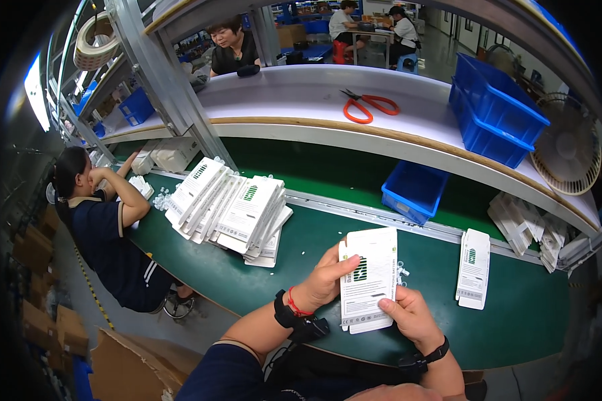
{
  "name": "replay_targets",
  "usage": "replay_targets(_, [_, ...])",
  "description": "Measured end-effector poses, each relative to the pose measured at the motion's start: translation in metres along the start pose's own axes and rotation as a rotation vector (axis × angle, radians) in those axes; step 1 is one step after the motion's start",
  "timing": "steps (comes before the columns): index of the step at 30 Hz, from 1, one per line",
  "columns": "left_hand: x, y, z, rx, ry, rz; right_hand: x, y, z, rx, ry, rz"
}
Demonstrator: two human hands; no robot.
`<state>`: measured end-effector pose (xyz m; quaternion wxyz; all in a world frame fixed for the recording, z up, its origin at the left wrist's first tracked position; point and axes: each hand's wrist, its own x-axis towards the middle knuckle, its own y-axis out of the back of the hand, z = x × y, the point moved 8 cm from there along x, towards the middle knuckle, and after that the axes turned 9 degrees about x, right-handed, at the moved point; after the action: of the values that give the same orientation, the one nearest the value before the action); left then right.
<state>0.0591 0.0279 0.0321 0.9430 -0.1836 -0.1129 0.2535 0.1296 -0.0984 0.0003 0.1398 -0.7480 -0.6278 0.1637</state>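
Note:
A flat white printed box [371,297] with a green battery picture is held upright above the green bench. My left hand [326,275] grips its left edge, thumb across the front. Lower down, my right hand [408,315] pinches the right edge with its thumb on the face. Small clear plastic pieces [401,273] lie on the bench just behind the box, partly hidden by it. To the left, overlapping stacks of similar white boxes [237,207] lean together. One more flat box [473,267] lies alone at the right.
The green bench [515,327] has a shelf [281,100] above it, bearing red-handled scissors [368,107] and stacked blue bins [495,110]. Another blue bin [415,190] sits under the shelf. A co-worker [114,227] sits at the left; a fan [567,147] stands at the right.

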Motion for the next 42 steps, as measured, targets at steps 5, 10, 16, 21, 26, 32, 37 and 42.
replay_targets(5, [-0.008,-0.040,-0.011,-0.306,0.166,-0.455,-0.004,-0.010,0.005,0.062,-0.093,-0.070])
replay_targets(10, [-0.009,-0.044,-0.015,-0.273,0.162,-0.552,-0.003,-0.012,0.006,0.041,-0.115,-0.096])
replay_targets(16, [-0.014,-0.041,-0.017,-0.187,0.175,-0.463,-0.002,0.002,0.013,-0.172,0.001,-0.024])
replay_targets(21, [-0.017,-0.045,-0.016,-0.133,0.181,-0.502,-0.005,-0.013,-0.022,-0.588,0.266,-0.026])
replay_targets(26, [-0.016,-0.046,-0.015,-0.186,0.192,-0.491,-0.011,-0.021,-0.028,-0.510,0.443,-0.040])
replay_targets(32, [-0.011,-0.023,-0.032,0.147,0.092,-0.309,-0.011,0.001,-0.025,-0.308,0.227,0.091])
replay_targets(37, [-0.014,-0.030,-0.037,0.526,0.019,-0.392,-0.014,0.013,-0.029,-0.190,0.309,0.203])
replay_targets(42, [-0.016,-0.031,-0.035,0.469,0.062,-0.338,-0.014,0.012,-0.027,-0.183,0.277,0.205])
